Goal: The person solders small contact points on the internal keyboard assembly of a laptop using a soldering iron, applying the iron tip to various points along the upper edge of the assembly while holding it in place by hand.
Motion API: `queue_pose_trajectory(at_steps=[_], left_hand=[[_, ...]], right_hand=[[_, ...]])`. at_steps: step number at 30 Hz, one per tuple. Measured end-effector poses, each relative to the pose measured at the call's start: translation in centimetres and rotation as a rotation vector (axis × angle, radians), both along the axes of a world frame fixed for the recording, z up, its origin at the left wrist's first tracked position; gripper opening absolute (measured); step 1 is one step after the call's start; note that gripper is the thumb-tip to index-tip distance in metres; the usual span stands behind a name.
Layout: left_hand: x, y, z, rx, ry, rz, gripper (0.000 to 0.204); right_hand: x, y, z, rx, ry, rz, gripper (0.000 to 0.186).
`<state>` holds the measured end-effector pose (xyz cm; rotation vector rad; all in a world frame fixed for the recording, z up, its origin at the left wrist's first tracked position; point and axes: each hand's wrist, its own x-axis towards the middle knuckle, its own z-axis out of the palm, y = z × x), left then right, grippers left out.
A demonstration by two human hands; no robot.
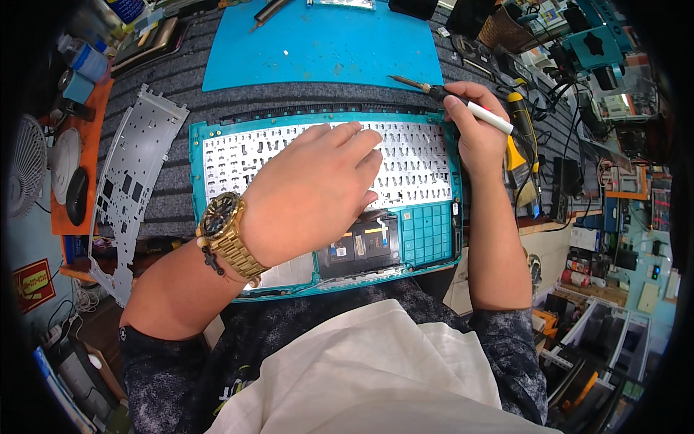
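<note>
A teal laptop top case [434, 230] lies across my lap and the bench edge with its inside facing up. The white back of its keyboard [416, 155], full of small cutouts, fills the upper half. My left hand [318, 184] rests flat on this keyboard, fingers stretched out and holding nothing; it covers the middle. By the top right corner of the case, my right hand [477, 126] is closed around a soldering iron [491, 117] with a white and black handle. The iron's thin metal tip points left, near the blue mat. Below the keyboard sits a dark touchpad part [361, 246].
A perforated metal plate [134, 166] leans at the left. Ahead lies a blue mat [325, 47] with small scraps on it. Yellow-and-black tools [522, 145] and cables crowd the right side. A fan [27, 166] and an orange board [90, 137] stand far left.
</note>
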<state>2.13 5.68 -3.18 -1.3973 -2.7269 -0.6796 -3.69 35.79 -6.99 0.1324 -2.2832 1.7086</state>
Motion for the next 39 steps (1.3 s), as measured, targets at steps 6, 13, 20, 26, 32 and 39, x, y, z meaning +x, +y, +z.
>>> queue_pose_trajectory(at_steps=[6,13,20,26,32,39], left_hand=[[-0.1,0.0,-0.1,0.022,0.012,0.0,0.044],[-0.4,0.0,-0.4,0.039,0.019,0.003,0.043],[-1.2,-0.2,-1.3,0.051,0.071,0.009,0.051],[-1.6,0.2,-1.2,0.029,0.07,0.003,0.054],[-2.1,0.6,-1.5,0.069,0.134,-0.058,0.052],[-2.3,0.8,-1.6,0.089,0.084,-0.108,0.049]], right_hand=[[-0.1,0.1,-0.1,-0.001,0.001,-0.003,0.022],[-0.2,0.4,-0.3,-0.011,0.017,-0.001,0.022],[-0.2,0.8,-0.6,-0.031,0.035,-0.006,0.023],[-0.1,1.0,-0.5,-0.031,0.057,-0.013,0.023],[0.6,1.8,-0.2,-0.162,0.06,-0.008,0.023],[1.8,3.4,0.3,-0.272,0.074,0.015,0.024]])
